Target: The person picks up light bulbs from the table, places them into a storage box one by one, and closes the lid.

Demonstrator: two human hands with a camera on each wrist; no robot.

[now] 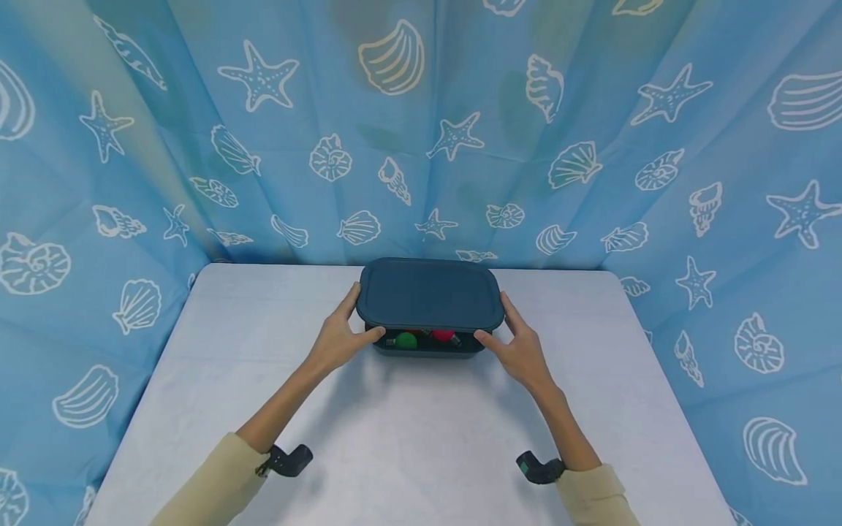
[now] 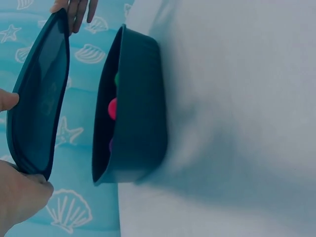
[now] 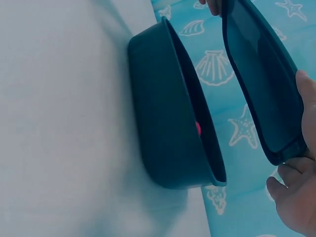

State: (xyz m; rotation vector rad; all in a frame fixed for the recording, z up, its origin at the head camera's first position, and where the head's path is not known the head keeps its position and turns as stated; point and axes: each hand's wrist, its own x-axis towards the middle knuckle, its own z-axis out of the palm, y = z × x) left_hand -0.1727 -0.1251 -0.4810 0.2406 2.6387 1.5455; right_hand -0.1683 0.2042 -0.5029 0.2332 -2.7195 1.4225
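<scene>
A dark blue-green lid is held level by both hands above a matching rectangular bin. At its left end my left hand grips the rim, thumb on the near edge. My right hand holds the opposite end the same way. Both wrist views show a gap between the lid and the bin. Inside the bin are a green bulb-like thing and a red one with a metallic end. A purple bit peeks over the rim in the left wrist view; other contents are hidden.
The bin stands near the back edge of a table with a white cloth. Blue curtains printed with shells and starfish hang behind and at both sides. Each forearm carries a black wrist camera.
</scene>
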